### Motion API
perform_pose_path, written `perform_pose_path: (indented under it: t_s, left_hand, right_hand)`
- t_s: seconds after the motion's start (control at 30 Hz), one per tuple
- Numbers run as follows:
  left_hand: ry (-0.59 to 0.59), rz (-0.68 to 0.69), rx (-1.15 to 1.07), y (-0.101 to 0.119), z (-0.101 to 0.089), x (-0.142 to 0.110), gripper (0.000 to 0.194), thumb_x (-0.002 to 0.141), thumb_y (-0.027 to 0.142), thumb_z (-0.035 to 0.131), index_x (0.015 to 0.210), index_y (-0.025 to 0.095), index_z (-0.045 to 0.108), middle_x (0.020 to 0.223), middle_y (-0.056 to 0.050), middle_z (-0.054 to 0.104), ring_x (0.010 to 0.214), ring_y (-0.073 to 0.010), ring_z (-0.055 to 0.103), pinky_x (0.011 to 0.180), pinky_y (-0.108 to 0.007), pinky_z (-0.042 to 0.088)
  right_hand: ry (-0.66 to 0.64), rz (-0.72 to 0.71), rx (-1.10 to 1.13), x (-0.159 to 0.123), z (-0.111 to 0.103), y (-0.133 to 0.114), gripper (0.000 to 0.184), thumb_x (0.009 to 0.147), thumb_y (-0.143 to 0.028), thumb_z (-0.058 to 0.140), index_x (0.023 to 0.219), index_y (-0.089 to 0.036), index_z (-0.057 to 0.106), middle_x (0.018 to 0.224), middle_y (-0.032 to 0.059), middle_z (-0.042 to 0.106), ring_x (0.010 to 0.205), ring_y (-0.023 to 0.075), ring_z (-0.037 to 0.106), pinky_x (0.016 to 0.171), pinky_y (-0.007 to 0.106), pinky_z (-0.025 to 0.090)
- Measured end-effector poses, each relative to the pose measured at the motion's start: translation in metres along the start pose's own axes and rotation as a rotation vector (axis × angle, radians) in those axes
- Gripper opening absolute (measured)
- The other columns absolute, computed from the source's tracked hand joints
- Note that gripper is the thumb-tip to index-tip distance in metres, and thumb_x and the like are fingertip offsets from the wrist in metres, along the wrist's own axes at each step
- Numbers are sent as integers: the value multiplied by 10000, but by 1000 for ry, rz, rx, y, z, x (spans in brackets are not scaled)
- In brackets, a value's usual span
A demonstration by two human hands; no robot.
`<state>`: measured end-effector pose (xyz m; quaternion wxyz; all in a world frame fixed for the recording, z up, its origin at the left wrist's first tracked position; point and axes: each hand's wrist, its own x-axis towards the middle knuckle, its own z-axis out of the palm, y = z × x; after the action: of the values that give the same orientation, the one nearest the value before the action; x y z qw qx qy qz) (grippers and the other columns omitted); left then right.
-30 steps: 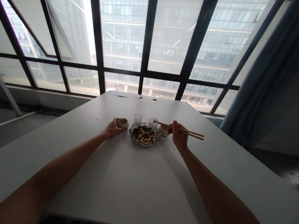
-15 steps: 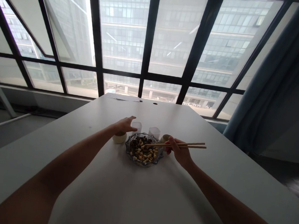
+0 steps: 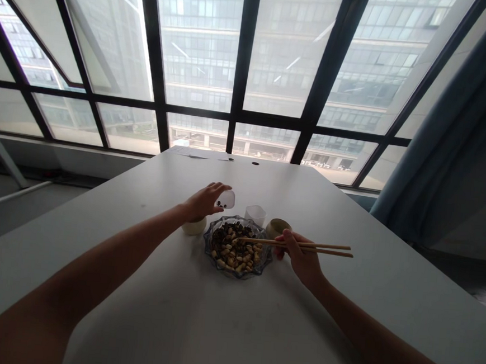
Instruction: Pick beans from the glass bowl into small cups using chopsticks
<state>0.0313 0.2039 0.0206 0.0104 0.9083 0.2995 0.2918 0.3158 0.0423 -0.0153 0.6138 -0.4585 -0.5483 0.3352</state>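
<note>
Near the middle of the frame, the left hand [image 3: 205, 200] pinches a cup [image 3: 229, 200] between thumb and fingers, its mouth tilted, a few dark bits [image 3: 221, 205] inside; a slack grip or more tilt could spill them. Lower and right, the right hand [image 3: 302, 259] is closed round chopsticks [image 3: 330, 246], tips over the nuts [image 3: 243, 256] in the bowl [image 3: 209, 248]; whether they grip one I cannot tell, but uneven pressure could flick nuts out. A dropping left wrist could knock the pot [image 3: 194, 227] beneath.

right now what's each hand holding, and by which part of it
The left hand holds a clear cup around its side; the right hand grips the chopsticks near their middle.
</note>
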Motion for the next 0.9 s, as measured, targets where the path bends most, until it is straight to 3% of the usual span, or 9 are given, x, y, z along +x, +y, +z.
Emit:
perform_pose_path:
  t_s: [0.2, 0.33, 0.43, 0.57, 0.73, 0.9]
  left_hand:
    - [8, -143, -8, -8, 5, 4, 724, 686, 368, 813, 1330, 200, 528, 1245, -139, 634, 1139, -347, 614, 966, -482, 514]
    - [-219, -402, -55, -15, 2, 19, 845, 614, 573, 809, 1311, 173, 547, 1109, -148, 714, 1000, -345, 684, 837, -421, 545]
    - [-341, -471, -14, -9, 4, 37, 884, 590, 682, 772, 1271, 153, 577, 1208, -199, 692, 1053, -370, 677, 834, -415, 535]
    - [-280, -303, -15, 25, 26, 60, 782, 689, 681, 709, 1279, 184, 581, 1318, -185, 647, 1171, -365, 633, 915, -418, 506]
    - [-299, -199, -44, 72, 52, 75, 800, 673, 467, 802, 1361, 179, 512, 1176, -159, 705, 1079, -346, 667, 880, -418, 535]
    - [-69, 103, 28, 84, 49, 71, 710, 731, 161, 718, 1392, 179, 462, 1305, -144, 616, 1213, -326, 573, 1005, -461, 507]
  right_hand:
    - [13, -46, -16, -12, 0, -6, 531, 801, -700, 654, 693, -182, 697, 503, 42, 645, 415, 172, 581, 417, 299, 502]
    - [14, -49, -17, -15, 2, -9, 531, 796, -707, 652, 681, -191, 695, 499, 41, 644, 407, 169, 579, 407, 294, 500]
    - [2, -30, 12, -16, 3, -10, 529, 793, -702, 661, 678, -186, 697, 501, 43, 644, 413, 163, 584, 408, 281, 499]
    - [-14, -9, 25, -17, 3, -9, 534, 791, -705, 662, 691, -181, 693, 509, 46, 648, 416, 158, 580, 409, 277, 493]
    - [-31, -11, 31, -19, 2, -10, 536, 799, -706, 652, 687, -183, 687, 513, 43, 644, 419, 153, 574, 413, 270, 482]
    - [-41, -13, 31, -19, 3, -8, 543, 812, -703, 637, 683, -178, 685, 519, 45, 646, 423, 147, 566, 419, 265, 473]
